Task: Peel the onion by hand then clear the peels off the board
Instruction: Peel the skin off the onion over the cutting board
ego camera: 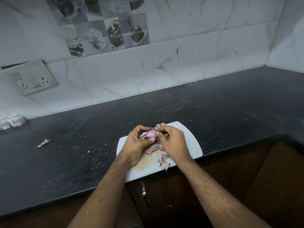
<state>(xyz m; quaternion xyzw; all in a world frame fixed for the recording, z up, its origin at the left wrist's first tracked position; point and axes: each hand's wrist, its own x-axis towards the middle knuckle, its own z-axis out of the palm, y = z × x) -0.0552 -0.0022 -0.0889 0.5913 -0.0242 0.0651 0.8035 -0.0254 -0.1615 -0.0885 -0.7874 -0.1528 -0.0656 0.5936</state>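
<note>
A small purple onion is held above the white cutting board. My left hand grips the onion from the left, its fingers and thumb curled round it. My right hand pinches a bit of dry skin at the onion's far end with thumb and fingers. Loose pink and papery peels lie on the board under and between my hands, and more peels lie near the board's front edge.
The board overhangs the front edge of a dark speckled counter. One stray peel lies on the counter to the left. White holders stand at the far left by the tiled wall. A cabinet handle is below.
</note>
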